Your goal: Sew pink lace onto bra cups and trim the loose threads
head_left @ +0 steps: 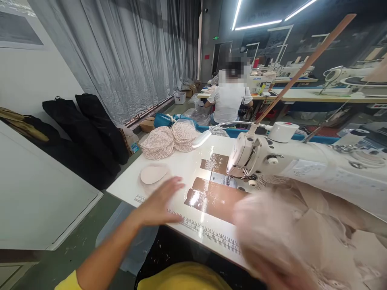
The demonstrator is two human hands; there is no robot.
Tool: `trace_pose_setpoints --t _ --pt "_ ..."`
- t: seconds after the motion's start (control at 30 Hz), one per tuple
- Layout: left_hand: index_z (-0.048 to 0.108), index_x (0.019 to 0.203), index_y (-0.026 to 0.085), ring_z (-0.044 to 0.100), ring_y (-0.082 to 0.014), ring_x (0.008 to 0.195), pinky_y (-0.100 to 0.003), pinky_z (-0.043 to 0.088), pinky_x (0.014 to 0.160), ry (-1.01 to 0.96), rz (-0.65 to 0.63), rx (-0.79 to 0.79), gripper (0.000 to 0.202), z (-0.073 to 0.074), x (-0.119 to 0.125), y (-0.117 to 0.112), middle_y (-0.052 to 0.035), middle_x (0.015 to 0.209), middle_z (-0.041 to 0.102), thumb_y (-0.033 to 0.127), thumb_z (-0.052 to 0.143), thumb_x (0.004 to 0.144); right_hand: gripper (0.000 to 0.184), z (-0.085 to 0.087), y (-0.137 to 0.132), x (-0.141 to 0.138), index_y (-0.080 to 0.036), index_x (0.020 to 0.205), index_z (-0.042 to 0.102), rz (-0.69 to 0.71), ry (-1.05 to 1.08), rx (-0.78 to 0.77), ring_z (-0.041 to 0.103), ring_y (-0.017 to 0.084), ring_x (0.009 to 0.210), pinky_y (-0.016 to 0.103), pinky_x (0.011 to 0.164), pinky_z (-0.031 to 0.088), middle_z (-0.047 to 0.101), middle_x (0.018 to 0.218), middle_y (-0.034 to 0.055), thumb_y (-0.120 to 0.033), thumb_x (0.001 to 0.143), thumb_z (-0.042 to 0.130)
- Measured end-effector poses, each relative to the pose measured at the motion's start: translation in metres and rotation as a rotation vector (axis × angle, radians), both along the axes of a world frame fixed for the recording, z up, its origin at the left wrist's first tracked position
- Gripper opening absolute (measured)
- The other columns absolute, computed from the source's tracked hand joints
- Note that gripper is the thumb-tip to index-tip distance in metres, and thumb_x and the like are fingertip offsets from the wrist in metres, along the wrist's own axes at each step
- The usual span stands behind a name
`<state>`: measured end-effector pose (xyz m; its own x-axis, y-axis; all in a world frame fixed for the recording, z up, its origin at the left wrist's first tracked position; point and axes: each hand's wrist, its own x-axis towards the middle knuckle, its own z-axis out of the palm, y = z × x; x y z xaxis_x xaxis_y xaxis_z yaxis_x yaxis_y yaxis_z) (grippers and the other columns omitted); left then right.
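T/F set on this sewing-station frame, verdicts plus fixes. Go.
1. The left hand grips the lamp head. False: its fingers are spread, near the pale oval piece.
2. Lacy beige bundles sit on the white table. True.
3. The co-worker ahead wears a red shirt. False: it is white.
4. A ruler scale runs along the table's near edge. True.

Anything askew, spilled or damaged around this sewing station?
No spill or clear damage shows. The oddest sight is the brown, glossy patches, seemingly tape, stuck unevenly on the white tabletop near the sewing machine. The beige fabric is heaped loosely at the picture's right, partly too blurred to check.
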<state>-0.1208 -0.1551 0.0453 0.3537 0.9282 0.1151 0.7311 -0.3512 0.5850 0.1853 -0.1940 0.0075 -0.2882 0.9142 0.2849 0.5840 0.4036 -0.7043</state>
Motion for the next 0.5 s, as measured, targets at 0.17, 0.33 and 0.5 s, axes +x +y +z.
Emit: trace_pose_setpoints --t 0.17,0.33,0.5 --pt "0.058 0.122 0.022 0.064 -0.0193 0.095 -0.026 0.050 0.083 -0.344 -0.419 -0.372 0.050 0.004 0.057 -0.014 -0.0026 0.108 0.067 0.021 0.065 0.073 0.015 0.017 -0.007 -0.029 -0.029 0.074 0.065 0.112 0.218 -0.125 0.061 0.023 0.061 0.034 0.057 0.050 0.067 0.069 0.0019 -0.039 0.080 0.056" --pt "0.070 0.086 0.016 0.062 -0.0195 0.081 -0.029 0.047 0.076 -0.351 0.153 -0.199 0.020 -0.016 0.042 -0.013 -0.0040 0.085 0.068 0.017 0.051 0.079 0.009 0.021 0.004 -0.001 -0.026 0.074 0.056 -0.317 0.257 0.124 0.062 0.024 0.080 0.034 0.074 0.049 0.066 0.083 0.0054 -0.033 0.076 0.060" --pt "0.060 0.124 0.015 0.058 -0.0299 0.110 -0.038 0.047 0.088 -0.959 -0.328 -0.691 0.059 -0.009 0.061 -0.025 -0.0141 0.116 0.063 0.058 0.051 0.085 0.023 0.018 0.019 -0.017 -0.022 0.087 0.066 -0.013 0.308 -0.352 0.059 0.020 0.069 0.030 0.063 0.049 0.066 0.077 0.0030 -0.043 0.079 0.059"
